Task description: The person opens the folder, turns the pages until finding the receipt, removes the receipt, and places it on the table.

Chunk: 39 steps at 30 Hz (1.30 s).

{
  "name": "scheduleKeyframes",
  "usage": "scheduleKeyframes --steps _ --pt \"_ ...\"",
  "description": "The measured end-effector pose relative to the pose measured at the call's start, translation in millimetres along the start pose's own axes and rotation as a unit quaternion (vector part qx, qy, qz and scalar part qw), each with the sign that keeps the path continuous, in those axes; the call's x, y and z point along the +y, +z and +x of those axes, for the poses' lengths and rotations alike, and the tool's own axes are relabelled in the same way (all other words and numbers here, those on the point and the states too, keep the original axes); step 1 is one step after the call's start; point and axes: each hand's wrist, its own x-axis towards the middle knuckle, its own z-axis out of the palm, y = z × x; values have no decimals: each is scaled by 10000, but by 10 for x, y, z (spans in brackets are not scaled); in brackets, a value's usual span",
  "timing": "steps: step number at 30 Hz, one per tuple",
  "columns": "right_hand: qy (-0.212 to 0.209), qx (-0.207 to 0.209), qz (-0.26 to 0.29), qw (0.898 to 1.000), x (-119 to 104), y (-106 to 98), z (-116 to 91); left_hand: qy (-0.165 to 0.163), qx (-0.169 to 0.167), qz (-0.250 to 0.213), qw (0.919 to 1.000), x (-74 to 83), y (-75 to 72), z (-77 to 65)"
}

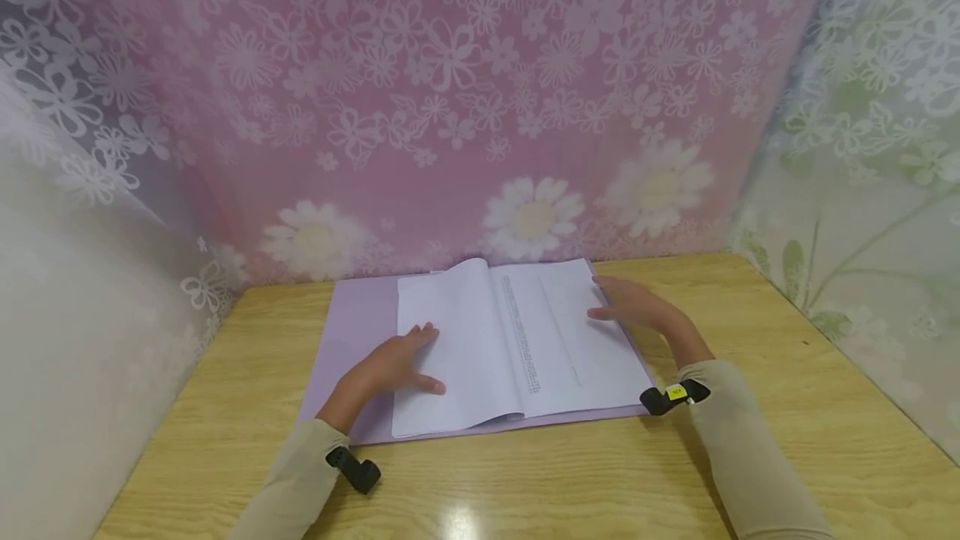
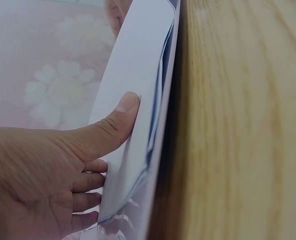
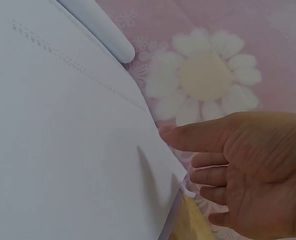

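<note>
A pale purple folder (image 1: pixel 356 315) lies open with white paper sheets inside. Its left-hand sheets (image 1: pixel 453 382) bulge up near the middle fold, while the right-hand page (image 1: pixel 611 357) lies flatter and carries lines of small print. My left hand (image 1: pixel 393 363) is spread at the outer edge of the left sheets; in the left wrist view its thumb (image 2: pixel 125 107) lies over the white paper. Fingers straight, my right hand (image 1: pixel 637 307) is at the folder's right edge. The right wrist view shows its thumb (image 3: pixel 187 137) by the page border and nothing in the palm.
The folder is on a wood-grain table (image 1: pixel 487 490), near a pink flowered backdrop (image 1: pixel 420 148). Flowered panels (image 1: pixel 885 232) flank the table. A black wrist strap (image 1: pixel 356 471) is on the left sleeve, and another strap (image 1: pixel 663 398) with a yellow tag is on the right.
</note>
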Motion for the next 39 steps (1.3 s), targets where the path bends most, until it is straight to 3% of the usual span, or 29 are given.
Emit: scheduleKeyframes --steps 10,20,31,34,39 --pt "257 -226 136 9993 54 75 26 -60 41 47 10000 -20 16 -9" --pt "178 -229 261 9992 50 70 40 20 47 36 10000 -4 -13 -17" --pt "164 -221 50 9996 22 43 5 -20 54 62 10000 -22 33 -17" --pt "121 -139 33 9998 -13 -2 -21 4 66 53 10000 -16 28 -22" --pt "-17 155 464 9988 -59 -83 -58 11 49 56 10000 1 8 -26"
